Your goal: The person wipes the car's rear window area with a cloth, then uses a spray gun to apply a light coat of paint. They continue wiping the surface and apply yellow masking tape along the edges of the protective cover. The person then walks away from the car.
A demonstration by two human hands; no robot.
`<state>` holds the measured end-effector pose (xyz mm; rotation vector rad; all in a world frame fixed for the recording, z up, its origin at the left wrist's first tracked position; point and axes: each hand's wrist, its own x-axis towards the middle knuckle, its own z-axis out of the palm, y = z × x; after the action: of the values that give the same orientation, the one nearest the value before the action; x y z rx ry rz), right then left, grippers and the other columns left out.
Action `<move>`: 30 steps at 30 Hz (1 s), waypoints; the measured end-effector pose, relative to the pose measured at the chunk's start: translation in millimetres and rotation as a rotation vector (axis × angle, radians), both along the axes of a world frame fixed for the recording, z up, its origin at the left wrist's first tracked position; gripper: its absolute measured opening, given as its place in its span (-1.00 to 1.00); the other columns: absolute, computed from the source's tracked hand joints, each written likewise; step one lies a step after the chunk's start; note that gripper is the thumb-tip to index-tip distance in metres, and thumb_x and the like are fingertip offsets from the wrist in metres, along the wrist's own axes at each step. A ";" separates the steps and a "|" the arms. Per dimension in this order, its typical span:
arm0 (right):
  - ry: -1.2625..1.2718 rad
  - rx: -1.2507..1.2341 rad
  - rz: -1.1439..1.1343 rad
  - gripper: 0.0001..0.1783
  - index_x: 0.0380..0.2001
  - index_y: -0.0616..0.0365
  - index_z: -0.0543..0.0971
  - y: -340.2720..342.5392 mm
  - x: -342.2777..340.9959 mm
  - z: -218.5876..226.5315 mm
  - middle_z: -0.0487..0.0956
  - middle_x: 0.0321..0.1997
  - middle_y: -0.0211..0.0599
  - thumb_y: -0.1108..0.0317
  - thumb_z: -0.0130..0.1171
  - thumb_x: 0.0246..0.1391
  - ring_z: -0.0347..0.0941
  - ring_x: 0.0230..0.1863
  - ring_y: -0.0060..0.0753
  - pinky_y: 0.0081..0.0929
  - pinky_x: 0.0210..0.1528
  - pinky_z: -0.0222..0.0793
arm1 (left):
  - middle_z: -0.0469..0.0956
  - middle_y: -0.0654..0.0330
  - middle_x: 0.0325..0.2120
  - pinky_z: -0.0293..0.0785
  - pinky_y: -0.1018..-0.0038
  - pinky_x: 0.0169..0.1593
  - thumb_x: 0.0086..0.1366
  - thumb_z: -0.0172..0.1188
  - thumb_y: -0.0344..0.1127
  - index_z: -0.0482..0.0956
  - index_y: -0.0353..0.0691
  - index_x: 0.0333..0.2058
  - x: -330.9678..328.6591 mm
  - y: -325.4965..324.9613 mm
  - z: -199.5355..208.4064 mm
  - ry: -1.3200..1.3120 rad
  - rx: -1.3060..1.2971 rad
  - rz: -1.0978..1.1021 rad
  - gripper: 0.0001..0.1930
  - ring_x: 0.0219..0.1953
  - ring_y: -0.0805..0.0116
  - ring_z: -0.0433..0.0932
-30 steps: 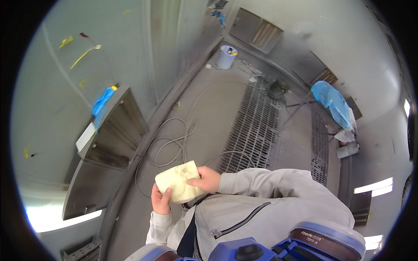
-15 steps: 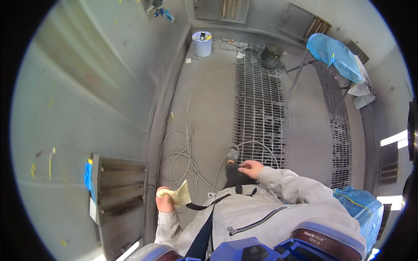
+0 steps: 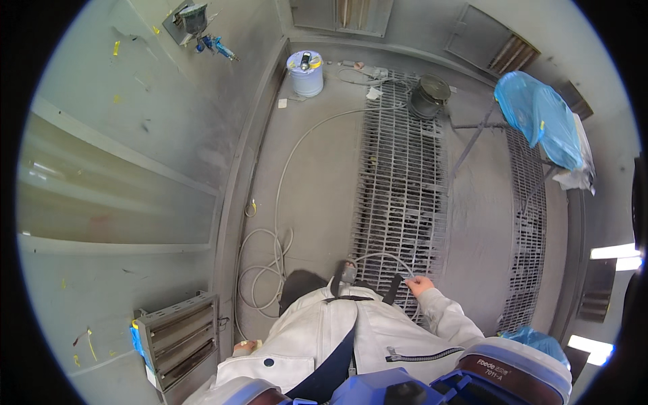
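Note:
My left hand (image 3: 244, 348) is low beside my light jacket (image 3: 297, 347), whose front hides most of it. A bit of pale yellow cloth (image 3: 258, 344) shows at its fingers. In front of me on the right, my right hand (image 3: 421, 286) has its fingers drawn together in a pinch. Its fingertips are beside a black strap (image 3: 391, 290) and the end of a curved grey hose (image 3: 383, 255); which of these it touches, if either, I cannot tell. Beneath that hand runs a metal floor grating (image 3: 403, 169).
Looped hose (image 3: 260, 270) lies on the floor at left. A white bucket (image 3: 306, 81) and a dark drum (image 3: 428, 98) stand far off. A stand under blue plastic (image 3: 533, 111) is at right. A spray gun (image 3: 209, 44) hangs on the left wall. A louvred panel (image 3: 179, 337) juts out near left.
My left hand has dropped behind the jacket front, covering most of the cloth. My right hand has moved right and slightly down, to the hose and strap. The view has shifted, bringing the spray gun into full sight.

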<state>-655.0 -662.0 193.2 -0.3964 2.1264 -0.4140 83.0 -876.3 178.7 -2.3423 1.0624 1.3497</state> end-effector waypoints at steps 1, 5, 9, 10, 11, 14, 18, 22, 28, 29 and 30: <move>0.001 0.004 0.005 -0.45 -0.10 0.14 0.83 -16.3 -10.2 -0.9 0.83 -0.14 -0.05 -0.17 0.42 0.21 0.77 -0.03 -0.05 -0.23 0.11 0.61 | 0.84 0.05 -0.23 0.71 0.29 -0.04 0.23 0.56 -0.06 0.82 -0.35 -0.13 -12.3 -6.3 -7.6 -0.037 0.019 -0.040 -0.56 -0.19 0.25 0.81; -0.015 -0.001 0.105 -0.42 -0.04 0.18 0.80 -130.6 -46.8 -4.8 0.83 -0.06 -0.04 -0.17 0.39 0.24 0.77 0.02 -0.04 -0.20 0.15 0.63 | 0.83 -0.01 -0.20 0.72 0.30 -0.02 0.32 0.36 -0.27 0.84 -0.32 -0.11 -79.8 -69.6 -29.7 -0.099 -0.111 -0.055 -0.73 -0.13 0.18 0.81; -0.202 -0.215 0.122 -0.53 0.03 0.17 0.77 -290.1 -84.6 13.7 0.82 -0.01 -0.11 -0.02 0.36 0.34 0.77 0.04 -0.19 -0.27 0.15 0.64 | 0.82 0.09 -0.24 0.72 0.33 -0.09 0.37 0.15 -0.50 0.87 -0.22 -0.19 -180.6 -188.2 -52.7 0.256 -0.200 0.157 -0.73 -0.24 0.22 0.76; -0.174 -0.242 0.144 -0.56 0.02 0.17 0.77 -323.6 -96.6 23.0 0.83 -0.02 -0.14 0.01 0.35 0.36 0.77 0.03 -0.23 -0.28 0.13 0.65 | 0.80 0.13 -0.31 0.69 0.33 -0.15 0.35 0.20 -0.47 0.86 -0.21 -0.23 -207.2 -222.5 -56.9 0.309 -0.145 0.227 -0.78 -0.30 0.26 0.73; -0.156 -0.281 0.163 -0.59 0.01 0.16 0.78 -358.2 -111.3 31.0 0.83 -0.03 -0.16 0.04 0.35 0.37 0.76 0.02 -0.28 -0.30 0.11 0.66 | 0.79 0.17 -0.37 0.67 0.34 -0.21 0.34 0.26 -0.43 0.86 -0.21 -0.28 -235.3 -256.8 -60.0 0.368 -0.166 0.170 -0.82 -0.35 0.31 0.70; -0.130 -0.226 0.102 -0.63 -0.04 0.16 0.78 -424.6 -155.0 43.7 0.83 -0.14 -0.24 0.06 0.37 0.37 0.75 -0.09 -0.38 -0.36 0.00 0.67 | 0.70 0.25 -0.52 0.53 0.33 -0.33 0.30 0.41 -0.26 0.83 -0.20 -0.36 -307.9 -358.8 -59.6 0.365 -0.198 0.011 -0.85 -0.48 0.40 0.60; -0.010 -0.065 0.014 -0.57 -0.18 0.24 0.80 -477.7 -215.9 5.0 0.82 -0.27 -0.22 0.02 0.44 0.30 0.74 -0.28 -0.37 -0.35 -0.08 0.66 | 0.63 0.32 -0.60 0.42 0.36 -0.41 0.32 0.51 -0.08 0.79 -0.21 -0.41 -377.2 -460.0 -40.0 0.459 -0.287 -0.010 -0.70 -0.55 0.48 0.50; -0.014 0.120 -0.063 -0.61 -0.27 0.18 0.82 -516.5 -270.3 -57.5 0.81 -0.38 -0.24 0.01 0.47 0.27 0.74 -0.36 -0.34 -0.29 -0.11 0.66 | 0.54 0.38 -0.67 0.33 0.39 -0.47 0.31 0.55 -0.11 0.71 -0.18 -0.52 -397.3 -517.0 -10.2 0.505 -0.412 0.021 -0.67 -0.59 0.53 0.40; -0.092 0.119 0.149 -0.61 -0.39 0.23 0.77 -650.1 -341.3 -139.1 0.74 -0.51 -0.20 0.09 0.38 0.34 0.68 -0.52 -0.34 -0.30 -0.40 0.61 | 0.61 0.36 -0.59 0.41 0.38 -0.41 0.36 0.50 -0.11 0.72 -0.18 -0.48 -394.7 -535.5 38.7 0.274 -0.236 0.161 -0.68 -0.53 0.52 0.46; -0.070 0.138 0.215 -0.59 -0.40 0.22 0.77 -685.7 -352.2 -154.9 0.74 -0.51 -0.20 0.07 0.37 0.35 0.68 -0.52 -0.33 -0.29 -0.39 0.62 | 0.60 0.36 -0.59 0.41 0.39 -0.41 0.37 0.50 -0.11 0.72 -0.18 -0.47 -402.1 -536.0 44.9 0.224 -0.195 0.196 -0.69 -0.52 0.52 0.46; -0.050 0.157 0.282 -0.58 -0.41 0.20 0.76 -721.7 -365.8 -168.8 0.74 -0.51 -0.21 0.05 0.35 0.35 0.69 -0.51 -0.31 -0.28 -0.37 0.63 | 0.60 0.36 -0.59 0.40 0.39 -0.40 0.37 0.49 -0.11 0.72 -0.18 -0.46 -412.7 -536.9 52.1 0.167 -0.150 0.233 -0.69 -0.52 0.52 0.46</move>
<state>-1020.8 -1383.7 24.4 -0.5780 2.0007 -0.0933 -329.7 -1413.3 230.7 -2.5668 0.9904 1.6253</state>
